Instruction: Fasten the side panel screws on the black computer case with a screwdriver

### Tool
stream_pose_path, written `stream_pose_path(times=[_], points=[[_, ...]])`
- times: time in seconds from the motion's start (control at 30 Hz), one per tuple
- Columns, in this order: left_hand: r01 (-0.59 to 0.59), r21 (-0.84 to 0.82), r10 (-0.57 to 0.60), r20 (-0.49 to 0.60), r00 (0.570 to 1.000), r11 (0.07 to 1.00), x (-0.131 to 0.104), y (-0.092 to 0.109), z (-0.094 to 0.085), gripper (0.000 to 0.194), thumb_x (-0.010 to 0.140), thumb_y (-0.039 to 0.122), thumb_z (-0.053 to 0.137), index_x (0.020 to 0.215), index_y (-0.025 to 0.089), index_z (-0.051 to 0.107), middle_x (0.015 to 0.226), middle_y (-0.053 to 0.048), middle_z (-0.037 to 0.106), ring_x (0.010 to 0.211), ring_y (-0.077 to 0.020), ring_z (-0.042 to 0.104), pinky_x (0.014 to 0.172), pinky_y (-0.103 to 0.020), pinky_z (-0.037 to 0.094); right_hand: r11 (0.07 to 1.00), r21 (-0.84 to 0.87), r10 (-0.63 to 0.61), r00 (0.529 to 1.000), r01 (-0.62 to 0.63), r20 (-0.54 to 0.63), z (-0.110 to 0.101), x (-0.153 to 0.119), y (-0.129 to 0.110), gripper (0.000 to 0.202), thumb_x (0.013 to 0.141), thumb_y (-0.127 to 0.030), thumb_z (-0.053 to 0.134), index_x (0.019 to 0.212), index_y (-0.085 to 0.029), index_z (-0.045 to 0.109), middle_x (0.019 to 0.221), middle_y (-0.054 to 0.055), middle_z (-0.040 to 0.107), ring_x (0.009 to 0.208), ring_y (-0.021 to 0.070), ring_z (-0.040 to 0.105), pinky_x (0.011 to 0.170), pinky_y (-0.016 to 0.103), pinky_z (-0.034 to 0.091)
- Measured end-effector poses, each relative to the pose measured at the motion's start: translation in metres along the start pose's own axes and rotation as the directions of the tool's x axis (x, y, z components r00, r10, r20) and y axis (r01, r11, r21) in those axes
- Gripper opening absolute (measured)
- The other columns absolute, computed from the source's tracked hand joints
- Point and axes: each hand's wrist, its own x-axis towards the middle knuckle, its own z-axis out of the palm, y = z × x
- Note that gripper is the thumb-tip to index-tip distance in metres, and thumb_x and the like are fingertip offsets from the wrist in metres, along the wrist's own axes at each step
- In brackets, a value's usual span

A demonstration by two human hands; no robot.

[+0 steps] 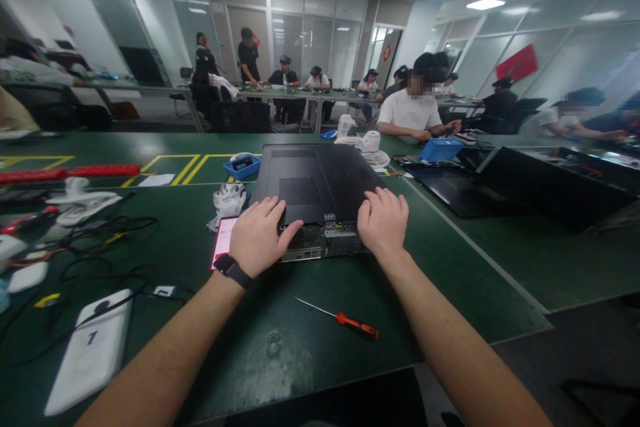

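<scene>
A black desktop computer case (pixel 345 177) lies flat on the green table, its vented panel up and its metal rear side facing me. My left hand (pixel 260 230) lies on the near left corner with fingers stretched over the panel and the thumb apart along the rear edge. At the near right corner, my right hand (pixel 385 219) has its bent fingers around the panel's edge. An orange-handled screwdriver (pixel 355 325) rests on the table in front of the case. Partly beneath my left wrist is a phone with a lit screen (pixel 223 240).
Crumpled white gloves (pixel 229 203) and a blue tray (pixel 243 165) stand left of the case. Tangled black cables (pixel 107 260) and a white device marked 1 (pixel 93 350) lie further left. White fans (pixel 373 155) are behind; a large black panel (pixel 455 190) lies right. A person (pixel 413 113) sits opposite.
</scene>
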Motion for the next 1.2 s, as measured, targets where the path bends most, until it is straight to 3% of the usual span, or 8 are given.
stream_pose_path(times=[0.2, 0.37, 0.53, 0.6, 0.8, 0.97, 1.07, 1.2], points=[[-0.001, -0.002, 0.001, 0.019, 1.000, 1.000, 0.002, -0.006, -0.002, 0.064, 0.104, 0.062, 0.054, 0.137, 0.009, 0.071, 0.145, -0.021, 0.070, 0.134, -0.0375, 0.067, 0.116, -0.052, 0.052, 1.000, 0.013, -0.019, 0.997, 0.018, 0.070, -0.008, -0.007, 0.011, 0.057, 0.103, -0.050, 0.039, 0.137, -0.013, 0.066, 0.152, 0.024, 0.060, 0.145, 0.0387, 0.051, 0.122, 0.063, 0.038], [0.037, -0.023, -0.037, 0.007, 0.999, 0.999, 0.001, -0.010, 0.002, 0.062, 0.100, 0.065, 0.058, 0.135, 0.016, 0.073, 0.148, -0.020, 0.068, 0.144, -0.0409, 0.058, 0.119, -0.058, 0.048, 0.996, 0.031, 0.083, 0.990, -0.087, 0.114, -0.015, -0.014, 0.036, 0.078, 0.098, -0.074, 0.044, 0.144, -0.012, 0.059, 0.164, 0.027, 0.047, 0.155, 0.0428, 0.040, 0.125, 0.067, 0.034], [0.121, -0.064, -0.116, 0.069, 0.991, 0.991, 0.002, -0.010, 0.001, 0.068, 0.096, 0.067, 0.064, 0.140, 0.017, 0.072, 0.158, -0.024, 0.056, 0.149, -0.0463, 0.052, 0.120, -0.060, 0.046, 0.968, 0.143, 0.175, 0.961, -0.208, 0.212, -0.016, -0.017, 0.054, 0.096, 0.088, -0.086, 0.054, 0.151, -0.014, 0.052, 0.166, 0.026, 0.042, 0.155, 0.0402, 0.043, 0.125, 0.056, 0.041], [0.161, -0.076, -0.153, 0.099, 0.983, 0.984, 0.003, -0.009, -0.002, 0.069, 0.095, 0.068, 0.064, 0.141, 0.016, 0.071, 0.159, -0.027, 0.053, 0.146, -0.0468, 0.055, 0.118, -0.059, 0.049, 0.955, 0.153, 0.214, 0.947, -0.254, 0.239, -0.018, -0.017, 0.056, 0.101, 0.084, -0.088, 0.058, 0.152, -0.013, 0.051, 0.166, 0.027, 0.042, 0.154, 0.0405, 0.044, 0.124, 0.055, 0.043], [0.253, -0.094, -0.238, 0.144, 0.961, 0.963, 0.005, -0.004, -0.009, 0.073, 0.094, 0.074, 0.062, 0.145, 0.022, 0.068, 0.159, -0.027, 0.051, 0.138, -0.0472, 0.062, 0.109, -0.059, 0.055, 0.924, 0.206, 0.252, 0.919, -0.322, 0.304, -0.024, -0.009, 0.064, 0.109, 0.077, -0.087, 0.067, 0.157, -0.015, 0.048, 0.153, 0.023, 0.060, 0.141, 0.0393, 0.059, 0.120, 0.054, 0.048], [0.312, -0.089, -0.300, 0.124, 0.946, 0.946, 0.006, -0.003, -0.008, 0.080, 0.089, 0.077, 0.066, 0.142, 0.018, 0.068, 0.145, -0.026, 0.061, 0.130, -0.0443, 0.067, 0.103, -0.055, 0.059, 0.897, 0.207, 0.309, 0.889, -0.390, 0.338, -0.026, -0.004, 0.072, 0.112, 0.075, -0.086, 0.071, 0.156, -0.014, 0.051, 0.151, 0.022, 0.064, 0.138, 0.0405, 0.063, 0.117, 0.054, 0.051], [0.317, -0.106, -0.308, 0.095, 0.947, 0.942, 0.007, -0.004, -0.008, 0.083, 0.086, 0.078, 0.068, 0.139, 0.015, 0.067, 0.136, -0.022, 0.068, 0.125, -0.0399, 0.068, 0.103, -0.051, 0.058, 0.886, 0.221, 0.329, 0.888, -0.409, 0.321, -0.026, -0.004, 0.070, 0.110, 0.073, -0.085, 0.074, 0.154, -0.013, 0.054, 0.149, 0.022, 0.065, 0.138, 0.0409, 0.063, 0.117, 0.054, 0.051], [0.366, -0.115, -0.353, 0.114, 0.929, 0.924, 0.008, -0.001, -0.010, 0.085, 0.085, 0.075, 0.072, 0.143, 0.013, 0.064, 0.145, -0.022, 0.065, 0.133, -0.0397, 0.064, 0.110, -0.052, 0.054, 0.863, 0.225, 0.369, 0.868, -0.453, 0.333, -0.028, -0.005, 0.064, 0.107, 0.074, -0.083, 0.075, 0.154, -0.015, 0.055, 0.152, 0.020, 0.064, 0.142, 0.0388, 0.061, 0.122, 0.051, 0.048]])
